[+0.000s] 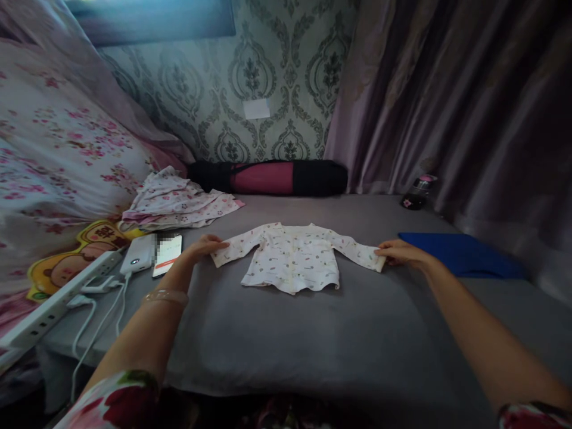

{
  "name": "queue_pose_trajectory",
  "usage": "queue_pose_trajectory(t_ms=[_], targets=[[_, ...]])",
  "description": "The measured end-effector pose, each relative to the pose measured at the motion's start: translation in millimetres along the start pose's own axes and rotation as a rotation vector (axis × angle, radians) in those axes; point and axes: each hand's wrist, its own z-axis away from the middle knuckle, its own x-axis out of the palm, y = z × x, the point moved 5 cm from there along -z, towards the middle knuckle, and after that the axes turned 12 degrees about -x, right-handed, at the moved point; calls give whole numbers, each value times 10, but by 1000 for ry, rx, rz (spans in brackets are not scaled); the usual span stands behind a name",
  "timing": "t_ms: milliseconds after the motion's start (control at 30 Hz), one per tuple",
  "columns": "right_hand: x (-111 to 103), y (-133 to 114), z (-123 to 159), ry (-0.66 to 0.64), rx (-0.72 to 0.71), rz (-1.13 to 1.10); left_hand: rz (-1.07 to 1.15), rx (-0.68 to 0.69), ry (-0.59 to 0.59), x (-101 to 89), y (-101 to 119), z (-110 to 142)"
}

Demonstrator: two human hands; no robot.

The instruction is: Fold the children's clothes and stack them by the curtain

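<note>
A small white baby shirt (292, 259) with a fine print lies spread flat on the grey covered surface (286, 339), its sleeves stretched out to both sides. My left hand (206, 245) pinches the cuff of the sleeve on the left. At the opposite cuff, my right hand (399, 252) has its fingers closed on the fabric edge. A clear bangle circles my left wrist.
On the left are a phone (167, 256), a white power bank (138, 253), a power strip (62, 298) with cables, and crumpled floral cloth (179, 202). Behind lies a black and red roll (268, 177). To the right are a blue folded item (460, 255) and a bottle (416, 193).
</note>
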Motion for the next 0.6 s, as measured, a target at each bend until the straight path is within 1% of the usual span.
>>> queue_pose_trajectory(t_ms=[33,100,167,267,300,367,433,500,533,600], targets=[[-8,-8,3,14,-9,-29,29,2,-16,-9,-13,8],[-21,-23,-7,84,-20,-66,98,26,-36,-13,-17,18],[-34,-34,-33,195,-25,-79,168,51,5,-21,-8,11],[-80,-47,-72,396,-43,-29,184,59,179,-50,6,-34],[-98,-58,-79,450,-51,35,143,57,245,-58,14,-56],[-120,-107,-83,517,-85,248,19,74,369,-72,43,-102],[-100,-170,-72,530,-129,484,-113,123,464,-81,81,-147],[-46,-208,-45,516,-147,655,-215,189,523,-84,108,-182],[-12,-213,-30,500,-144,715,-254,212,535,-82,111,-197],[56,-200,-8,452,-117,805,-295,255,501,-57,103,-221]])
